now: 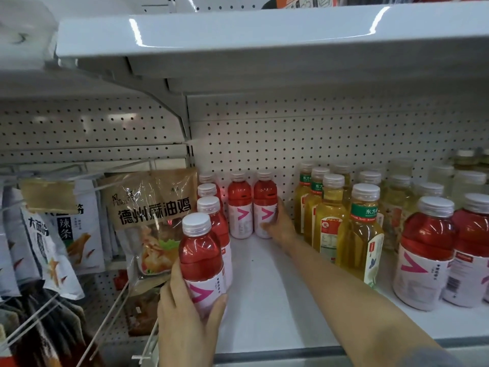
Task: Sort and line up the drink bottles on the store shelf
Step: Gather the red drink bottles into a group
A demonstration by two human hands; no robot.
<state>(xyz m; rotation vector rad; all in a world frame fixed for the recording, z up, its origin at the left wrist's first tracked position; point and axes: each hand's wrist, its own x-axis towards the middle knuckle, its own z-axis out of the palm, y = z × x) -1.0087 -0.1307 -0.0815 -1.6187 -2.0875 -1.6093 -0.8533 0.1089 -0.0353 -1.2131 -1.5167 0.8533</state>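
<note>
In front of you a glossy white metal shelf (267, 308) runs under a pegboard back wall (330, 133) dotted with small round holes. To the left, crinkly plastic snack bags (150, 207) hang from thin wire hooks. On the right stand square-shouldered yellow tea bottles (362, 234) with green neck bands, and beyond them two round red bottles (426, 250). Your left hand (185, 316) wraps its fingers and thumb around a smooth clear-plastic red drink bottle (202, 258) at the front left edge of the shelf, heading a row of the same drink. It has a ribbed white cap and a white label with a pink arrowhead. Your right hand (280, 223) grips a matching back bottle (264, 205) near the wall, fingers curled behind it.
</note>
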